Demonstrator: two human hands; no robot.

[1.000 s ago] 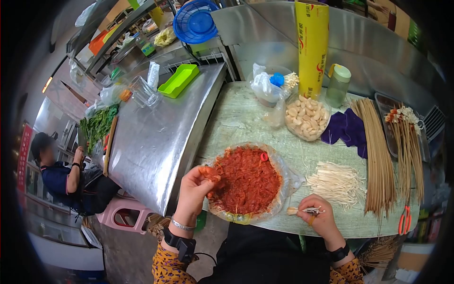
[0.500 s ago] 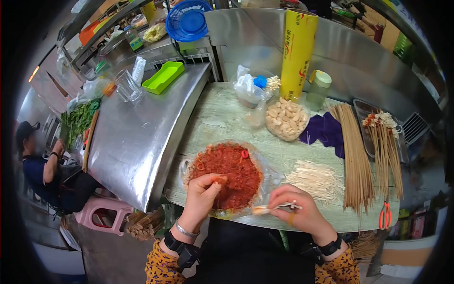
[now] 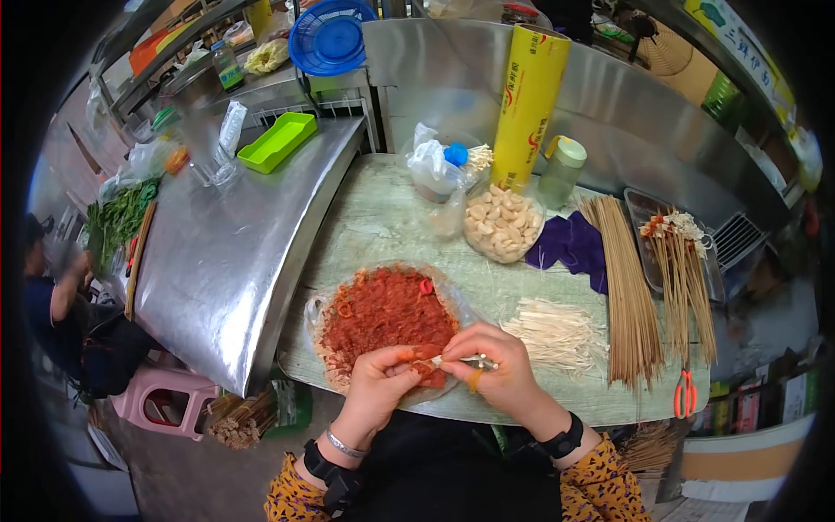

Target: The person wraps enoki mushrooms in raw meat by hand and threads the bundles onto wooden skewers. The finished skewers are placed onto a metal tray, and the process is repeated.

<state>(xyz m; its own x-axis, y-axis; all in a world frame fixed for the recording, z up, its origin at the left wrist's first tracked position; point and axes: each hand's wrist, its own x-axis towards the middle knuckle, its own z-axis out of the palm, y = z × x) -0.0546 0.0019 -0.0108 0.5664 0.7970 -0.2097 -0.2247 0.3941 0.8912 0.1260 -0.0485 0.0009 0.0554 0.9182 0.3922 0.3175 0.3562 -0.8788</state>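
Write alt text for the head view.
Left hand, with a red-coated piece, meets right hand, with thin white mushrooms, at the near edge of red paste in clear plastic. To the right lie a mushroom pile, wooden skewers and scissors.

Counted around one red mixture [image 3: 387, 322]
Saw one heap of pale strands [image 3: 557, 335] right of the red mixture; beyond and right, one tub of cloves [image 3: 509, 252], one yellow roll [image 3: 532, 104], one bottle [image 3: 561, 178], one purple cloth [image 3: 570, 244]; farther right, two groups of sticks [image 3: 624, 304], one pair of scissors [image 3: 684, 396]; left, one pink stool [image 3: 165, 380].
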